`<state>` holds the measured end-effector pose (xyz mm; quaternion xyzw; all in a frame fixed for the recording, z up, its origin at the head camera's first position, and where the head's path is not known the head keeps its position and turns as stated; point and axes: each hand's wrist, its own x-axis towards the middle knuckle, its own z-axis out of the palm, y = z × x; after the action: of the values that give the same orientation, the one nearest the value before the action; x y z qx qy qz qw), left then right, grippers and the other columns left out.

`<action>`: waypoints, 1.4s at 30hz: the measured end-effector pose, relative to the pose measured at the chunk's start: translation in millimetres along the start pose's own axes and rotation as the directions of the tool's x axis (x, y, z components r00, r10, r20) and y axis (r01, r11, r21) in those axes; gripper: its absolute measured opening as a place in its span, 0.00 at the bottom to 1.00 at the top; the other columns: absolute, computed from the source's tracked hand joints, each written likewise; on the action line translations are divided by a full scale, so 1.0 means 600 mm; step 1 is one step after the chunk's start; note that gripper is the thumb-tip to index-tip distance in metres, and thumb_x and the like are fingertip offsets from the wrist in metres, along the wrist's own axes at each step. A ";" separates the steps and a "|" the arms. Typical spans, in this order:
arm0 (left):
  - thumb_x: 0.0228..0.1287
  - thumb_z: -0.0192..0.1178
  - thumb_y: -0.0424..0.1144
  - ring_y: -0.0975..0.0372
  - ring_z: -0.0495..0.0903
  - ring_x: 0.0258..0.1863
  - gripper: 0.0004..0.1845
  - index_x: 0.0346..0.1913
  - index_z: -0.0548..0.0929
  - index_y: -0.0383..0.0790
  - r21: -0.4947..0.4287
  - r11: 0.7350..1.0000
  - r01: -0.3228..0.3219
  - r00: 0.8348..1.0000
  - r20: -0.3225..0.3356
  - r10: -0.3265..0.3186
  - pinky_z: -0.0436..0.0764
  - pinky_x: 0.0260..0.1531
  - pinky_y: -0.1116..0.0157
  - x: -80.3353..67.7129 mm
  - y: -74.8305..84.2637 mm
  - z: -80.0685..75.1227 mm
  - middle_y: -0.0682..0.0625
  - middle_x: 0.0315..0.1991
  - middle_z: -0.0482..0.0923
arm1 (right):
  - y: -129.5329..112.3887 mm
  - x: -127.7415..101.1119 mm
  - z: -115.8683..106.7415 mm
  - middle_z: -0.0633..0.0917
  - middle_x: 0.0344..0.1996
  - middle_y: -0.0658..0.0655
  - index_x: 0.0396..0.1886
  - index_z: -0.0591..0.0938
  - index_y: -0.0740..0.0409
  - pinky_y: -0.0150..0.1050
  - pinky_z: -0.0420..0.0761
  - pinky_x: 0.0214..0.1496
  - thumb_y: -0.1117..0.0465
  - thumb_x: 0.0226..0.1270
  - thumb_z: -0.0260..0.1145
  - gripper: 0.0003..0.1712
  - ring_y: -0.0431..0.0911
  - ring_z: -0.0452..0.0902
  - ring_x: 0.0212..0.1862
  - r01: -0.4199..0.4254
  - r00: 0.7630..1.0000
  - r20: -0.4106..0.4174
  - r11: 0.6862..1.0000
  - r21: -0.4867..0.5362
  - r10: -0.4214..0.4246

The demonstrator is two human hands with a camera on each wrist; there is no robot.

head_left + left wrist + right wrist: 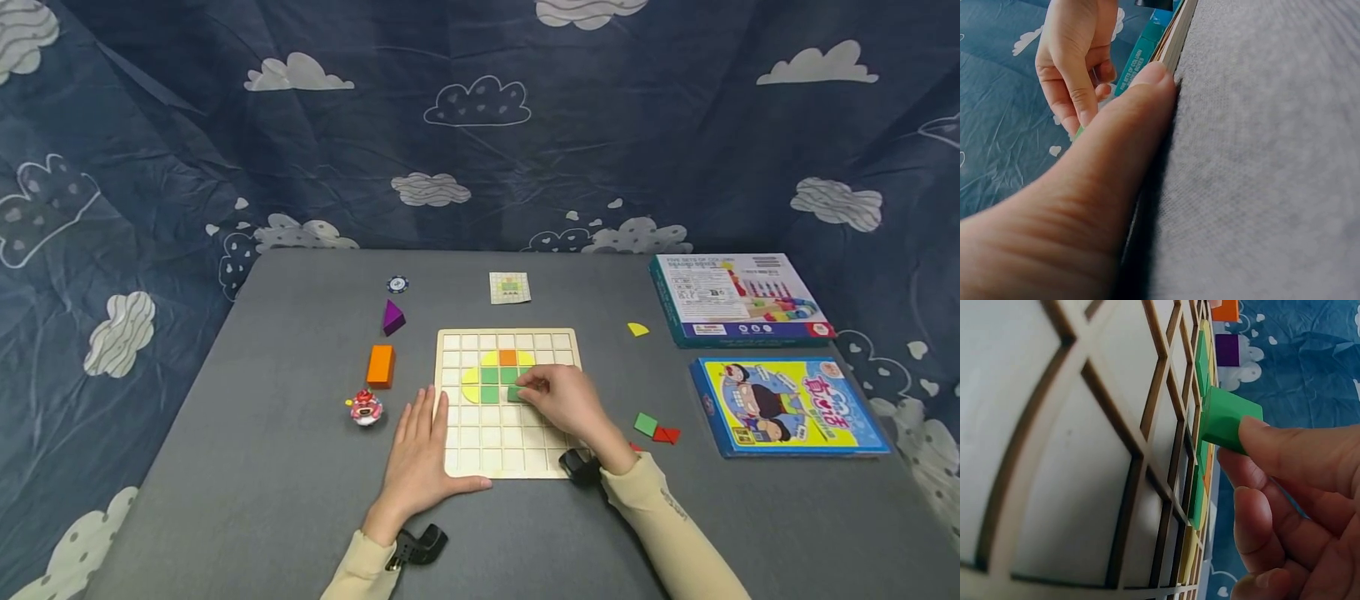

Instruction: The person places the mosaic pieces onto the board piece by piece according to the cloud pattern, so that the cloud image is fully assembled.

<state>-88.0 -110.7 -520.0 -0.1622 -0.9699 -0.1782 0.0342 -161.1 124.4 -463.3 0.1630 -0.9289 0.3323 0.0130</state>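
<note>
Two hands work at the wooden grid board (pixel 457 454) on our grey table (pixel 262 467). Our right hand (pixel 566 404) pinches a green square block (pixel 1229 419) between thumb and fingertips, holding it tilted just above a cell of the board, beside the green, yellow and orange pieces (pixel 498 371) already seated in the upper middle cells. Our left hand (pixel 420 454) lies flat with fingers straight and close together, palm pressed on the table at the board's lower left edge, thumb (pixel 1141 106) along its rim.

Left of the board we see an orange block (pixel 381 365), a purple triangular prism (pixel 392 317) and a small red toy figure (pixel 365 407). To the right lie a loose green square (pixel 646 423), a red triangle (pixel 666 434), a yellow quarter-circle piece (pixel 637 329) and two boxes (pixel 738 298). A small pattern card (pixel 510 287) sits beyond the board.
</note>
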 end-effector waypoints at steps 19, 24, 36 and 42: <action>0.34 0.52 0.84 0.51 0.37 0.73 0.72 0.74 0.48 0.32 0.006 1.000 0.013 1.000 -0.016 -0.013 0.37 0.69 0.57 -0.008 -0.007 0.003 0.37 0.74 0.41 | -0.016 0.017 0.020 0.81 0.23 0.44 0.28 0.86 0.54 0.39 0.73 0.30 0.63 0.55 0.73 0.02 0.38 0.72 0.25 -0.050 0.997 0.057 0.999 -0.018 0.051; 0.34 0.53 0.83 0.51 0.37 0.73 0.72 0.74 0.48 0.32 0.002 1.000 0.011 1.000 -0.018 -0.011 0.37 0.69 0.56 -0.008 -0.005 0.003 0.37 0.74 0.41 | -0.017 0.018 0.022 0.82 0.25 0.47 0.26 0.87 0.55 0.40 0.75 0.31 0.65 0.54 0.73 0.02 0.40 0.75 0.27 -0.047 0.998 0.028 0.998 -0.046 0.048; 0.35 0.53 0.83 0.50 0.38 0.73 0.72 0.74 0.47 0.32 0.024 1.000 -0.001 1.000 -0.016 0.001 0.37 0.69 0.57 -0.002 -0.002 0.001 0.37 0.74 0.40 | -0.015 0.016 0.018 0.83 0.23 0.48 0.24 0.87 0.54 0.40 0.76 0.29 0.65 0.53 0.74 0.03 0.40 0.75 0.25 -0.037 0.999 -0.005 0.996 -0.076 0.037; 0.35 0.51 0.84 0.50 0.37 0.73 0.72 0.74 0.48 0.32 0.021 1.000 -0.003 1.000 -0.009 0.003 0.37 0.69 0.56 -0.001 -0.002 0.003 0.37 0.74 0.40 | -0.009 0.011 0.015 0.81 0.23 0.46 0.27 0.87 0.55 0.39 0.75 0.30 0.64 0.53 0.73 0.02 0.39 0.74 0.26 -0.043 0.999 0.029 0.998 -0.048 0.045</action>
<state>-87.9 -111.6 -522.1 -0.1625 -0.9713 -0.1689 0.0403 -165.1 113.1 -465.9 0.1473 -0.9399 0.3080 -0.0046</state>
